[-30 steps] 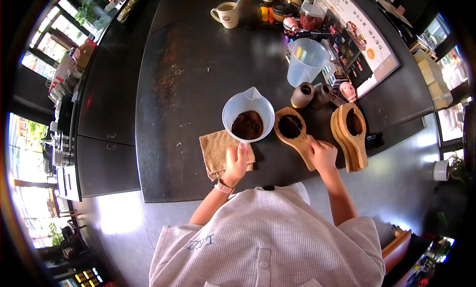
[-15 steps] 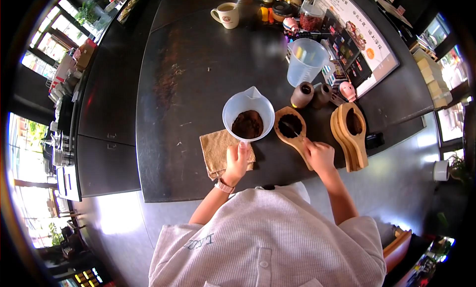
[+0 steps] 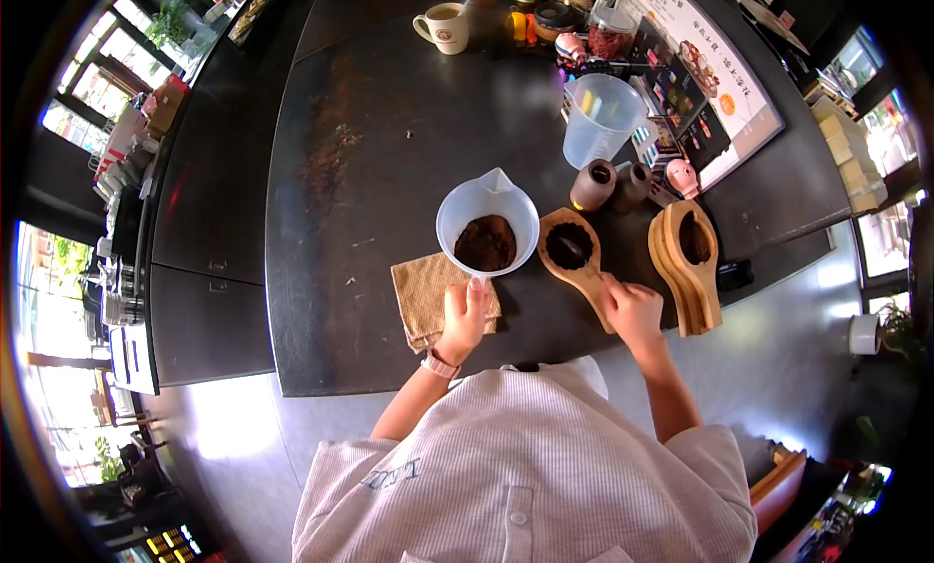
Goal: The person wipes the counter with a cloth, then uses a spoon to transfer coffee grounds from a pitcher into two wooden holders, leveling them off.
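My left hand (image 3: 466,315) is closed on the handle of a translucent plastic measuring jug (image 3: 455,201), which holds dark brown coffee-like powder (image 3: 485,244). Under the jug's near side lies a folded tan cloth (image 3: 416,295). My right hand (image 3: 632,308) is closed above the handle of a wooden scoop-shaped holder (image 3: 587,282), whose round hollow contains dark powder (image 3: 567,244). A thin utensil (image 3: 577,251), spoon-like but hard to make out, reaches from my right fingers into that hollow.
Several stacked wooden holders (image 3: 671,261) lie right of my right hand. Beyond them are two small brown clay pots (image 3: 592,187) (image 3: 633,184), a second plastic jug (image 3: 594,135), a pink figurine (image 3: 682,178) and a menu board (image 3: 725,86). A mug (image 3: 449,33) stands farther back.
My right hand has shifted slightly, and the thin utensil in the wooden holder's hollow sits at a different angle. My left hand and the jug stay in place.
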Demonstrator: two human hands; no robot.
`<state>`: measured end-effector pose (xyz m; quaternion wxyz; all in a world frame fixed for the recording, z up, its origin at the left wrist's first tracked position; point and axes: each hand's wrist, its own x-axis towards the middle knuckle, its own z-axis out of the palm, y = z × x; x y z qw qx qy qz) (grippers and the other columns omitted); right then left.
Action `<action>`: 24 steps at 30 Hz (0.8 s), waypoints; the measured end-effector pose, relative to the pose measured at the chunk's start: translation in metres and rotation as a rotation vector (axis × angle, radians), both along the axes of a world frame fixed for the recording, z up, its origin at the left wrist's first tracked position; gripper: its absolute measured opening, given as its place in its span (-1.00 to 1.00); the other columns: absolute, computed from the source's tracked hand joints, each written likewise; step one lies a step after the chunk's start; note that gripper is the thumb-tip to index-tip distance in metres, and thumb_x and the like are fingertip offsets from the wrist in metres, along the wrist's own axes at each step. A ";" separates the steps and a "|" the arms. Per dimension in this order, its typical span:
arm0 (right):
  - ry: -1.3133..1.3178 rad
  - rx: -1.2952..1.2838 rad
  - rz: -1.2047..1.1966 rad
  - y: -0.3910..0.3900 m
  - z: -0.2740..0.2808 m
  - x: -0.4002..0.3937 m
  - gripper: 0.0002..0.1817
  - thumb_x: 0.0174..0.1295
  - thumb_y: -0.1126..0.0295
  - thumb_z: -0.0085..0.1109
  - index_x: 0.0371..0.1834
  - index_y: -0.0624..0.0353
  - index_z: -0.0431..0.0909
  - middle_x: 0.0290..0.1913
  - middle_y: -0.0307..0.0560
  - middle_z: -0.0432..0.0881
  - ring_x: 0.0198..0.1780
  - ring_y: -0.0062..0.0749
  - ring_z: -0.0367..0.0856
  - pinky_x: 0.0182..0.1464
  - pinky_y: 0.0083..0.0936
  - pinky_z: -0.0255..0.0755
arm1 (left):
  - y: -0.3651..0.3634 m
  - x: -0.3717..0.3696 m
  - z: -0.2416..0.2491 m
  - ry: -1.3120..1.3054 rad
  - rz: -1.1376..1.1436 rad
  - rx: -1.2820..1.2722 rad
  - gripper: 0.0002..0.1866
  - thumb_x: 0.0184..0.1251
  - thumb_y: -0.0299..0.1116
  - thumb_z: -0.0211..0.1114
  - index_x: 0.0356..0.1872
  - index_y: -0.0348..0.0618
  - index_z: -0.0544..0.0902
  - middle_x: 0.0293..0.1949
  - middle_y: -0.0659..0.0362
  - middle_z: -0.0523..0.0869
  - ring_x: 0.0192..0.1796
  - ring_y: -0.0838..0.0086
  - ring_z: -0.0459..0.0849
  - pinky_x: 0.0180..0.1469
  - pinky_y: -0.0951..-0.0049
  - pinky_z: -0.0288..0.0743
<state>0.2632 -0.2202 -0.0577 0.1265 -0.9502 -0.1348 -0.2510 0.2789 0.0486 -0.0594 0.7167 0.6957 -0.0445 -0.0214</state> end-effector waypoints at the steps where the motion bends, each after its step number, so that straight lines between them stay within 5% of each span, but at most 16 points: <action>1: -0.015 -0.007 -0.024 -0.001 0.003 0.002 -0.88 0.02 0.42 0.26 -0.34 0.03 0.61 -0.73 -0.24 0.46 -0.68 -0.35 0.50 -0.61 -0.49 0.37 | 0.000 0.000 0.002 -0.006 0.002 0.003 -0.49 0.53 -0.12 -0.19 -0.65 -0.18 0.33 -0.68 0.31 0.29 -0.61 0.63 0.18 -0.56 0.54 0.05; 20: -0.021 -0.026 -0.089 -0.008 -0.006 0.009 -0.89 0.03 0.41 0.25 -0.34 0.02 0.60 -0.74 -0.22 0.45 -0.70 -0.32 0.48 -0.64 -0.45 0.32 | -0.003 0.001 0.003 -0.015 0.046 -0.009 -0.42 0.50 -0.01 -0.14 -0.70 -0.21 0.29 -0.73 0.33 0.27 -0.64 0.67 0.17 -0.60 0.53 0.00; 24: -0.067 -0.004 -0.080 -0.013 -0.011 0.010 -0.89 0.03 0.42 0.26 -0.34 0.03 0.59 -0.74 -0.22 0.44 -0.70 -0.31 0.46 -0.65 -0.45 0.31 | 0.001 -0.001 0.002 0.002 -0.011 0.001 -0.51 0.53 -0.14 -0.19 -0.62 -0.18 0.33 -0.67 0.29 0.29 -0.61 0.61 0.20 -0.55 0.55 0.08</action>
